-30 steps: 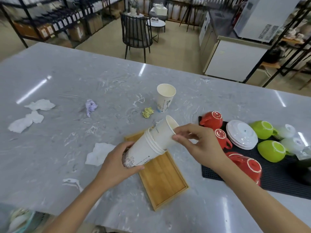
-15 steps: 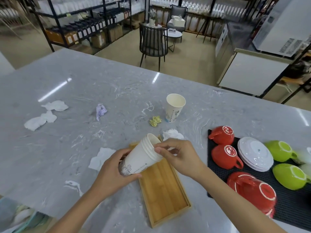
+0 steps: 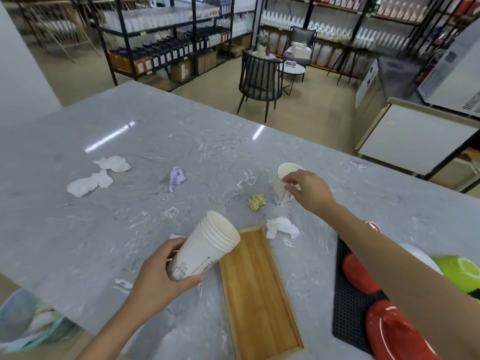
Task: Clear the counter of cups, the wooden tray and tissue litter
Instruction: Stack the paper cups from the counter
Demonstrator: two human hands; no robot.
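Paper cup (image 3: 281, 188) stands against right hand (image 3: 309, 192) fingers (image 3: 289, 181).

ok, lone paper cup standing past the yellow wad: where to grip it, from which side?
Probably round the upper wall just under the rim, coming from its right. The lone paper cup stands upright and mouth-up, the yellow wad lies close on its left, and the right hand is already on that side, fingers at the rim.

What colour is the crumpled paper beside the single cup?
Yellow; the crumpled paper shows best in the head view, left of the cup.
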